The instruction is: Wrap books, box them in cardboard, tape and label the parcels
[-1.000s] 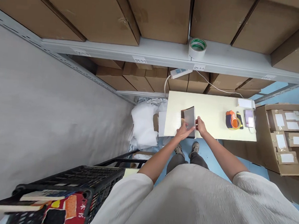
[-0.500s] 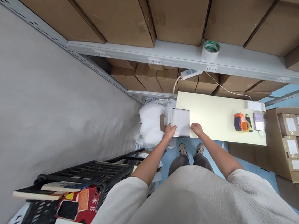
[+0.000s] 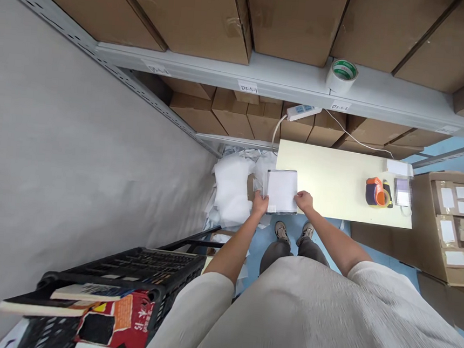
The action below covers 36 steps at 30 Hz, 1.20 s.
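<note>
A flat, book-sized rectangular thing point(image 3: 282, 191), white on top with dark strips along its far and near edges, lies at the left end of the pale yellow table point(image 3: 329, 177). My left hand point(image 3: 259, 204) is closed at its near left edge, thumb toward the top face. At the right edge, my right hand point(image 3: 304, 200) is closed in a pinch, its fingertips against that side. Whether the thing is a book in a white wrapping I cannot tell. The fingers beneath it are hidden.
White packing sheets point(image 3: 231, 187) are heaped left of the table. An orange and dark tape dispenser point(image 3: 374, 192) stands at its right. Boxes fill the shelf point(image 3: 289, 79) ahead, beside a tape roll point(image 3: 342, 76). A black crate point(image 3: 126, 267) with books is behind left; a large carton point(image 3: 419, 212) stands right.
My left thumb has drawn back from the top face toward the left edge of the white flat thing. My right fingers stay at its right edge. The view has shifted slightly.
</note>
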{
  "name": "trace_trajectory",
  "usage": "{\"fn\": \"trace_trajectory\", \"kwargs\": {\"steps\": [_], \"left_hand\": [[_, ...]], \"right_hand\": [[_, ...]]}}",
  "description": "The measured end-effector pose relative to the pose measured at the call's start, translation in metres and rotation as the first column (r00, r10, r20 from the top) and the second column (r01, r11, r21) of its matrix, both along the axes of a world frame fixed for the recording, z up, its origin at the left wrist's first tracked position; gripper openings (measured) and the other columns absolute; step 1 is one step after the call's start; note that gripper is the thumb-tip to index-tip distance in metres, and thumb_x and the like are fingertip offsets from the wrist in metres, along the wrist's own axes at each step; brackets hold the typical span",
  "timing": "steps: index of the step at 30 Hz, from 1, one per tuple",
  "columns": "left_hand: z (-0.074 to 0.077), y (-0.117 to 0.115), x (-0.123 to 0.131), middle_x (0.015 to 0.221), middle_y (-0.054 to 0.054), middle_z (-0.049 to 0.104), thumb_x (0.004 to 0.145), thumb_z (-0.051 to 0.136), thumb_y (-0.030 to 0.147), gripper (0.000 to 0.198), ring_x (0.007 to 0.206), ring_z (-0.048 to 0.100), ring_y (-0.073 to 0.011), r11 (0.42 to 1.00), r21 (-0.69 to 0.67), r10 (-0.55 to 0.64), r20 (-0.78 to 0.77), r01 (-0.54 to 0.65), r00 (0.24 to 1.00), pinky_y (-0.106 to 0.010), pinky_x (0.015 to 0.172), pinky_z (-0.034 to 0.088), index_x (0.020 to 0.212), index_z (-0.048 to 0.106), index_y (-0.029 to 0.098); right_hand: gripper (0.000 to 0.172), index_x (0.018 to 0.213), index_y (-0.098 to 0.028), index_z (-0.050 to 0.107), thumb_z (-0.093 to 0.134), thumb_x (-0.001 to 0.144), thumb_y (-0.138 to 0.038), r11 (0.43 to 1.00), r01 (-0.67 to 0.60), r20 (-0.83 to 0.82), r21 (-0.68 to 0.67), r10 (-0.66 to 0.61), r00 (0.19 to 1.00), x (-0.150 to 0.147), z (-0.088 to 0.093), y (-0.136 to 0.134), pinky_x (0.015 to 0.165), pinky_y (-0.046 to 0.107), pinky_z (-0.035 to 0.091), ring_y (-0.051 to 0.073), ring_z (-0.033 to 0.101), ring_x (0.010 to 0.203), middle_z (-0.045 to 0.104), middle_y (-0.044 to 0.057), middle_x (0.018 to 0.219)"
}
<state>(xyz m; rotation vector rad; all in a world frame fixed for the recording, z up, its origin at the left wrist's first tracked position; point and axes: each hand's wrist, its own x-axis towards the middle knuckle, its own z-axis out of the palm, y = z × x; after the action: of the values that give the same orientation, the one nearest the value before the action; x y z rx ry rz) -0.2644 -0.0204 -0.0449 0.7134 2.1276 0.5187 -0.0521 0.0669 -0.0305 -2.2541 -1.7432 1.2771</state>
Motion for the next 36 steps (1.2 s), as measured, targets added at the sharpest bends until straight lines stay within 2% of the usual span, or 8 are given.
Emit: {"fn": "trace_trajectory", "kwargs": {"steps": [3,5,10,16,24,31,36], "left_hand": [[0.001,0.002,0.002,0.128,-0.012,0.079,0.094,0.066,0.021,0.063,0.122,0.075,-0.0253,0.999,-0.003,0.053,0.029,-0.053,0.998,-0.035,0.11,0.054,0.155,0.05,0.019],[0.004,0.003,0.003,0.127,-0.011,0.08,0.092,0.068,0.019,0.06,0.124,0.074,-0.0263,0.998,-0.007,0.058,-0.007,-0.058,0.998,-0.036,0.112,0.053,0.151,0.057,0.02],[0.011,0.008,0.005,0.128,-0.014,0.081,0.09,0.067,0.017,0.039,0.125,0.074,-0.0297,0.998,-0.054,-0.011,-0.048,0.008,0.999,-0.038,0.11,0.054,0.127,0.076,0.02],[0.022,0.022,0.009,0.131,-0.012,0.08,0.093,0.064,0.018,0.038,0.127,0.073,-0.0294,0.996,-0.035,-0.085,-0.105,0.081,0.991,-0.039,0.111,0.053,0.128,0.076,0.023],[0.032,0.075,0.029,0.139,-0.019,0.074,0.095,0.061,0.02,0.049,0.133,0.069,-0.0357,0.985,-0.003,-0.17,-0.108,0.171,0.98,-0.042,0.113,0.053,0.143,0.07,0.016],[0.034,0.126,0.037,0.148,-0.021,0.065,0.092,0.067,0.025,0.058,0.135,0.067,-0.0371,0.994,-0.051,-0.097,-0.082,0.093,0.992,-0.04,0.114,0.052,0.149,0.066,0.015],[0.033,0.154,0.029,0.155,-0.021,0.063,0.09,0.07,0.027,0.071,0.145,0.06,-0.0351,0.999,0.003,-0.034,-0.048,0.035,0.998,-0.037,0.119,0.046,0.158,0.056,0.013]], "right_hand": [[0.023,0.102,-0.022,0.076,0.071,0.08,-0.021,0.999,0.036,-0.002,-0.006,-0.036,0.999,-0.001,-0.001,0.0,0.093,0.031,0.055,0.026,0.074,0.11,0.08,0.009,0.111],[0.022,0.1,-0.022,0.075,0.073,0.078,-0.023,0.998,0.064,0.007,-0.02,-0.064,0.998,-0.003,0.0,0.001,0.089,0.031,0.056,0.026,0.074,0.106,0.08,0.008,0.109],[0.008,0.082,-0.024,0.069,0.075,0.077,-0.026,0.993,0.094,-0.001,-0.067,-0.094,0.996,-0.005,0.002,0.003,0.079,0.03,0.054,0.024,0.074,0.094,0.078,0.006,0.095],[0.012,0.073,-0.025,0.063,0.075,0.077,-0.027,0.99,0.118,-0.029,-0.081,-0.121,0.992,0.001,0.009,0.01,0.072,0.028,0.051,0.021,0.071,0.082,0.075,0.003,0.083],[0.016,0.074,-0.025,0.061,0.075,0.08,-0.028,0.989,0.14,0.015,-0.057,-0.139,0.99,0.015,0.013,0.054,0.073,0.029,0.053,0.022,0.072,0.084,0.076,0.005,0.086],[0.014,0.077,-0.026,0.06,0.073,0.081,-0.029,0.989,0.124,0.006,-0.079,-0.124,0.992,0.015,0.01,0.101,0.071,0.03,0.054,0.023,0.072,0.084,0.075,0.005,0.085],[0.013,0.078,-0.025,0.062,0.07,0.084,-0.034,0.987,0.106,-0.055,-0.123,-0.113,0.992,0.004,0.005,0.135,0.068,0.03,0.053,0.021,0.069,0.078,0.074,0.006,0.085]]}}
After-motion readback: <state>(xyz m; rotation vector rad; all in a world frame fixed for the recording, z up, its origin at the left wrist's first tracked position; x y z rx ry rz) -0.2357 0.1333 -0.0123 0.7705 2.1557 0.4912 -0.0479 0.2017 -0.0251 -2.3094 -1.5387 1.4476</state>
